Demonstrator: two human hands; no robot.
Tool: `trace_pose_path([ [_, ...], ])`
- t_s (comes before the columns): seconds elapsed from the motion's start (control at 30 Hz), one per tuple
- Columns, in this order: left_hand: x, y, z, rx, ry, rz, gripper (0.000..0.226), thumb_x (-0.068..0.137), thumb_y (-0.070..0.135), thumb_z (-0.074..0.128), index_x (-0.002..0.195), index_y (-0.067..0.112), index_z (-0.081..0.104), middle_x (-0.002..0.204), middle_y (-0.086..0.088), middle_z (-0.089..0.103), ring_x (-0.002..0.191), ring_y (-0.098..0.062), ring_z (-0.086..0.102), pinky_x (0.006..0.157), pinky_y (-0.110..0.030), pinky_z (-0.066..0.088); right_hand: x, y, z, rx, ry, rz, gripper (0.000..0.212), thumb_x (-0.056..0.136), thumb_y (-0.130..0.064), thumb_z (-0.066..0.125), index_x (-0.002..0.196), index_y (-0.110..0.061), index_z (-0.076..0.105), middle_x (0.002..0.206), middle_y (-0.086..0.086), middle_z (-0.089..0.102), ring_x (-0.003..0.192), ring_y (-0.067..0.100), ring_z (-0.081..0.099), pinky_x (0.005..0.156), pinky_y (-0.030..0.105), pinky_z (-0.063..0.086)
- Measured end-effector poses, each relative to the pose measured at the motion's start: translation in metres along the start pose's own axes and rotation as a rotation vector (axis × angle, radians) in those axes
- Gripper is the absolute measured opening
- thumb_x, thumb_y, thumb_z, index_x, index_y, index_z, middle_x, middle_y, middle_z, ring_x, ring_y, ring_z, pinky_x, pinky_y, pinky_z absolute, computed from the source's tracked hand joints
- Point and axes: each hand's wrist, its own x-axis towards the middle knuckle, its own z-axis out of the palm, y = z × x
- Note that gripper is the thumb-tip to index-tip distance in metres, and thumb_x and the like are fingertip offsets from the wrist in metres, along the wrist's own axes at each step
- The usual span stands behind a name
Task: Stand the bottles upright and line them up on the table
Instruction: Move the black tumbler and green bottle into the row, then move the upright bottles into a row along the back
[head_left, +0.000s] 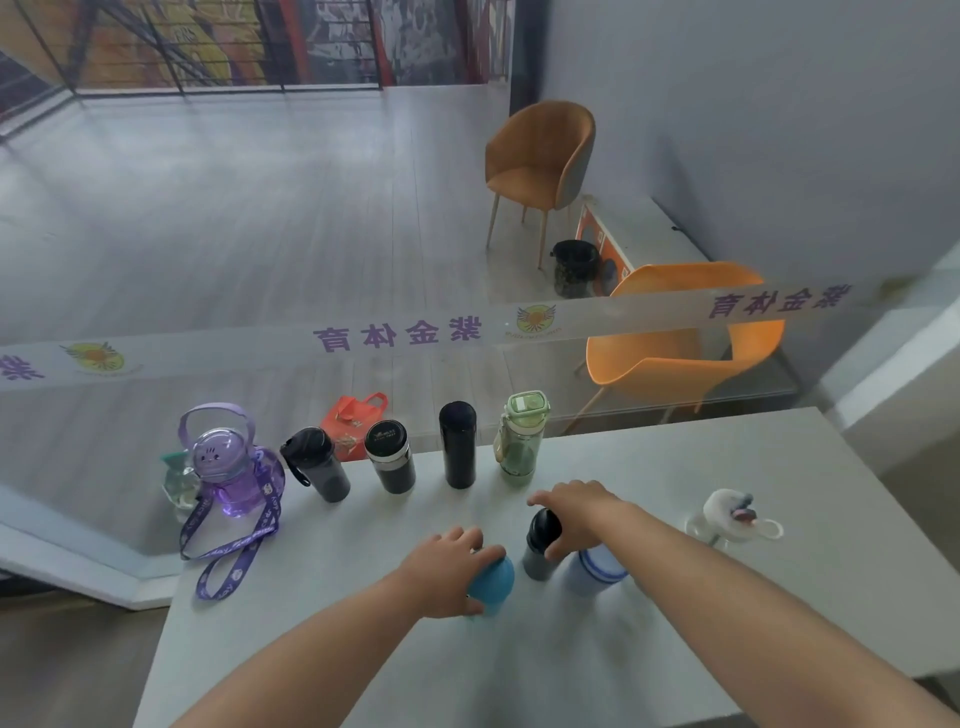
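Note:
Along the far edge of the white table (675, 649) several bottles stand upright in a row: a purple jug (234, 467) with a strap, a grey black-lidded bottle (322, 467), a dark tumbler (389, 457), a tall black flask (458, 444) and a green bottle (522, 441). Nearer me, my left hand (447, 566) grips a blue bottle (493, 582). My right hand (576, 514) holds the black cap of a grey bottle (540, 545), which stands upright. A white bottle (597, 569) with a blue stripe stands right beside it, partly hidden by my right forearm.
A clear bottle with a white lid (732, 514) is at the right of the table. A glass wall with a lettered band (395, 332) runs just behind the table. Beyond it are orange chairs (675, 338), a red bag (356, 415) and a black bin (574, 267).

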Motion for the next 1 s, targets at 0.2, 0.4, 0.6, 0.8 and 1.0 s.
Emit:
trace_pose_path([
  [0.2, 0.009, 0.007, 0.002, -0.030, 0.004, -0.044, 0.078, 0.075, 0.062, 0.068, 0.137, 0.037, 0.027, 0.126, -0.002, 0.046, 0.108, -0.026, 0.048, 0.086, -0.041, 0.045, 0.011, 0.000, 0.008, -0.065, -0.028, -0.018, 0.079, 0.073, -0.061, 0.073, 0.139, -0.034, 0.042, 0.132, 0.005, 0.058, 0.121, 0.031, 0.051, 0.097, 0.043, 0.039],
  [0.4, 0.036, 0.012, -0.006, -0.053, 0.042, -0.096, 0.072, 0.076, 0.055, 0.066, 0.135, 0.032, 0.032, 0.127, -0.003, 0.047, 0.109, -0.026, 0.047, 0.090, -0.040, 0.043, 0.021, 0.024, -0.005, -0.072, 0.030, -0.056, 0.068, 0.075, -0.057, 0.069, 0.133, -0.029, 0.048, 0.125, 0.007, 0.061, 0.114, 0.031, 0.053, 0.092, 0.042, 0.038],
  [0.6, 0.082, 0.024, -0.020, -0.117, 0.055, -0.175, 0.073, 0.079, 0.052, 0.068, 0.139, 0.033, 0.030, 0.132, -0.002, 0.045, 0.115, -0.026, 0.044, 0.096, -0.041, 0.044, 0.026, 0.089, -0.021, -0.078, 0.047, -0.013, 0.072, 0.076, -0.060, 0.066, 0.137, -0.029, 0.044, 0.127, 0.007, 0.059, 0.116, 0.031, 0.054, 0.096, 0.042, 0.040],
  [0.8, 0.145, 0.048, -0.033, -0.140, 0.076, -0.185, 0.075, 0.083, 0.049, 0.066, 0.143, 0.031, 0.025, 0.138, -0.004, 0.042, 0.121, -0.028, 0.042, 0.100, -0.045, 0.044, 0.029, 0.158, -0.019, -0.011, 0.067, 0.025, 0.072, 0.075, -0.058, 0.065, 0.139, -0.030, 0.044, 0.126, 0.006, 0.061, 0.116, 0.029, 0.055, 0.097, 0.041, 0.039],
  [1.0, 0.209, 0.070, -0.051, -0.162, 0.105, -0.187, 0.073, 0.087, 0.038, 0.067, 0.146, 0.024, 0.027, 0.141, -0.006, 0.038, 0.123, -0.031, 0.039, 0.103, -0.046, 0.043, 0.032, 0.207, -0.022, 0.071, 0.099, 0.028, 0.076, 0.075, -0.053, 0.067, 0.142, -0.030, 0.041, 0.129, 0.007, 0.059, 0.121, 0.030, 0.053, 0.102, 0.041, 0.036],
])
